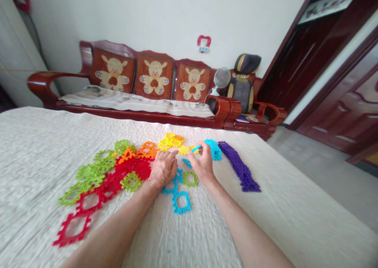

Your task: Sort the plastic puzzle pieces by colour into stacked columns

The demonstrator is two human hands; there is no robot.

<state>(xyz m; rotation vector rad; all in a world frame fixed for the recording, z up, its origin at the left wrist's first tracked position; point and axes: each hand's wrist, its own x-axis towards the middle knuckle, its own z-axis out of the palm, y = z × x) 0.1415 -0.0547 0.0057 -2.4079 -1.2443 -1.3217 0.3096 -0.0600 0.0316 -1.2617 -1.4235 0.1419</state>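
Observation:
Between the thumb and fingers of my right hand (203,163) is a blue building piece (196,148), seen nearly edge-on. My left hand (163,167) rests low over the pieces, its fingers stretched to the right and its thumb apart; what lies under the palm is hidden. Close to its fingertips are yellow pieces (183,150). Below and between the hands lie loose blue notched frames (181,203) and a green square frame (189,179). A stack of blue pieces (213,149) stands just right of my right hand.
Red pieces (110,181), green pieces (88,171) and orange pieces (147,149) spread to the left, with a yellow pile (170,140) behind. A long row of purple pieces (238,163) lies right. Beyond the cloth-covered table (283,220) stands a wooden sofa (53,84).

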